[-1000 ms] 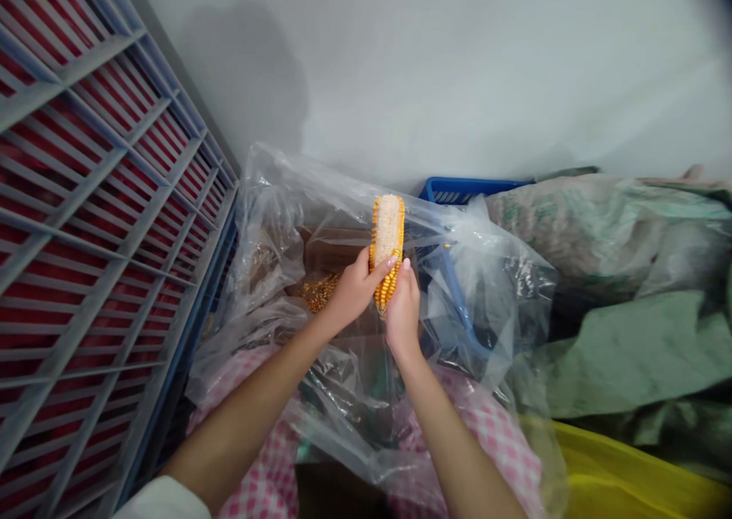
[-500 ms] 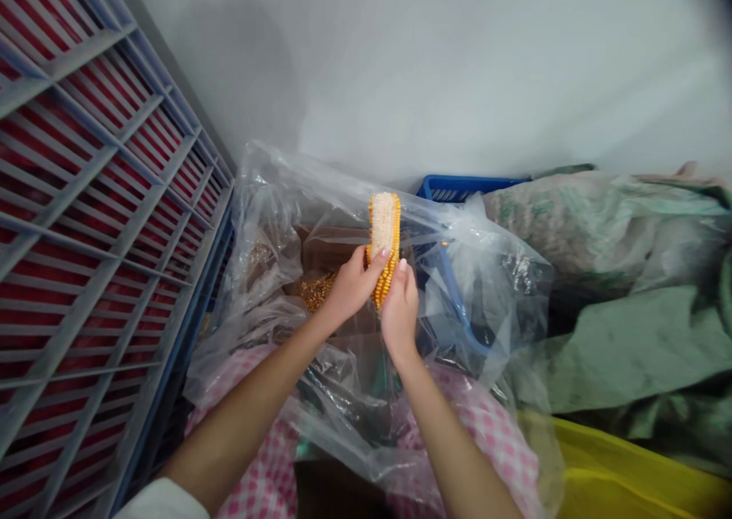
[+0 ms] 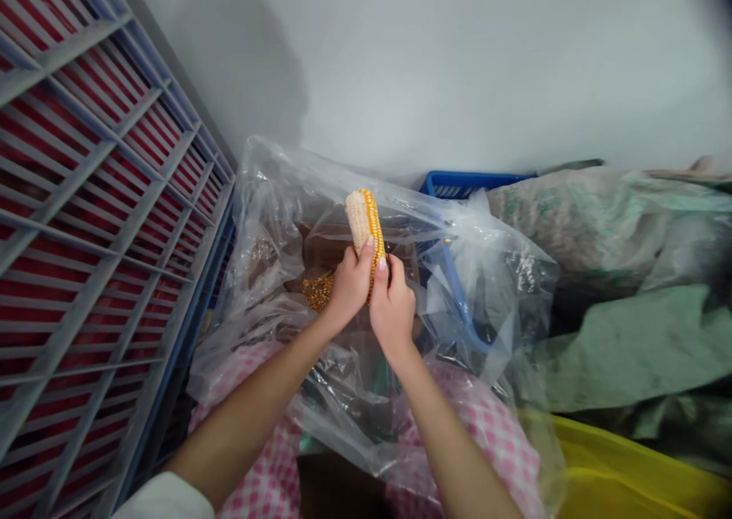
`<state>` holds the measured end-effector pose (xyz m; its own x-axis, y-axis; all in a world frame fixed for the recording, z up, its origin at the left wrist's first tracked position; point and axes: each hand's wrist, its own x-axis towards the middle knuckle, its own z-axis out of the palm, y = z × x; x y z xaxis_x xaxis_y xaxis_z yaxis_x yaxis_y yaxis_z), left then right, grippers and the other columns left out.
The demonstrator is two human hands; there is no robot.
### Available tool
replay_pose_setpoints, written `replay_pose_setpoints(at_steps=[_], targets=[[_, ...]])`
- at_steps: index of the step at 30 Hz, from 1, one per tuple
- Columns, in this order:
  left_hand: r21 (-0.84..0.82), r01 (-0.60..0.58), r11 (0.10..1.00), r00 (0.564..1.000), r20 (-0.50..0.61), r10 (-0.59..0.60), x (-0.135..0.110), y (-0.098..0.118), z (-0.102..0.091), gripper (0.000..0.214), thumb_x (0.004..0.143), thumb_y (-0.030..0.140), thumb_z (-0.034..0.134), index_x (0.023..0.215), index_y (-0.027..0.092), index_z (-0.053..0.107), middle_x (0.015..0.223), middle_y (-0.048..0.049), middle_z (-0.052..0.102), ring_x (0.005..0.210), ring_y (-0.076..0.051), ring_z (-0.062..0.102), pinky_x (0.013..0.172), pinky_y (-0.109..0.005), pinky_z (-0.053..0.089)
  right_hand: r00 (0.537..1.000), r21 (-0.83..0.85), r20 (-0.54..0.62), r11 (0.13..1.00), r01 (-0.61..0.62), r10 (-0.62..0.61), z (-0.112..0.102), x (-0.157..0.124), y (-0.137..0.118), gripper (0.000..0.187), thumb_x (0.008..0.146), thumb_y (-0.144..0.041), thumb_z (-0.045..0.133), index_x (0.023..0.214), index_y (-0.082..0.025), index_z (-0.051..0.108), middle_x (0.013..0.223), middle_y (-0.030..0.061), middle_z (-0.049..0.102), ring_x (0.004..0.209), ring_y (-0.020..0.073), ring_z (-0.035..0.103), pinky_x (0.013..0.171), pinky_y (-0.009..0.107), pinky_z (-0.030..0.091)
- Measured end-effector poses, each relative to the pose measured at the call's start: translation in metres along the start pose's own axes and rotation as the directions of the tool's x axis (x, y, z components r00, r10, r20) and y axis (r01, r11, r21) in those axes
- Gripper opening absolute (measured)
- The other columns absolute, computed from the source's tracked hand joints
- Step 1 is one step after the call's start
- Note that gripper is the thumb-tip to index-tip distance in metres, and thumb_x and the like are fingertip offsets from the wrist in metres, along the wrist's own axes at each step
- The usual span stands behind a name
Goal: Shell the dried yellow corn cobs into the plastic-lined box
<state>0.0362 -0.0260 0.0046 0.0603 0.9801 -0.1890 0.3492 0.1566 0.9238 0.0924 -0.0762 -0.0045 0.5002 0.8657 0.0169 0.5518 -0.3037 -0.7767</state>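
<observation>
Both of my hands grip one corn cob held upright over an open clear plastic bag. My left hand wraps the cob's lower part from the left, its thumb on the yellow kernels. My right hand closes on the bottom end from the right. The cob's upper left side is bare and pale; a strip of orange-yellow kernels runs down its right side. Loose kernels lie in a brown box inside the bag, just left of my left hand.
A grey and red slatted crate stack stands at the left. A blue basket sits behind the bag by the white wall. Green-printed sacks fill the right. A yellow tub is at the lower right. Pink checked cloth covers my lap.
The cob has tilted and turned to the left, so its bare side now faces left. Both hands have shifted slightly left with it and closed tighter round its lower end.
</observation>
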Motion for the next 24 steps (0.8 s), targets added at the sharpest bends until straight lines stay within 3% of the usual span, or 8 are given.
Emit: replay_pose_setpoints(at_steps=[13, 24], targets=[[0.086, -0.029, 0.996, 0.999, 0.022, 0.028, 0.0025, -0.0053, 0.002, 0.06, 0.083, 0.058, 0.019, 0.082, 0.011, 0.059, 0.081, -0.0134, 0.064, 0.075, -0.021, 0.058, 0.065, -0.029, 0.041, 1.0, -0.024, 0.016, 1.0, -0.004, 0.005, -0.005, 0.002, -0.0003, 0.046, 0.088, -0.049, 0.021, 0.108, -0.021, 0.052, 0.086, 0.0072, 0.067, 0.072, 0.0221, 0.06, 0.059, 0.027, 0.033], [0.12, 0.001, 0.993, 1.0, 0.01, -0.002, 0.0026, -0.0066, 0.0012, 0.055, 0.085, 0.052, 0.018, 0.082, 0.014, 0.058, 0.084, -0.0125, 0.064, 0.083, -0.022, 0.059, 0.071, -0.03, 0.041, 1.0, -0.049, 0.017, 0.999, 0.014, -0.013, -0.0035, 0.0029, 0.0026, 0.046, 0.088, -0.048, 0.021, 0.108, -0.02, 0.051, 0.087, 0.0081, 0.067, 0.071, 0.0214, 0.059, 0.06, 0.027, 0.033]])
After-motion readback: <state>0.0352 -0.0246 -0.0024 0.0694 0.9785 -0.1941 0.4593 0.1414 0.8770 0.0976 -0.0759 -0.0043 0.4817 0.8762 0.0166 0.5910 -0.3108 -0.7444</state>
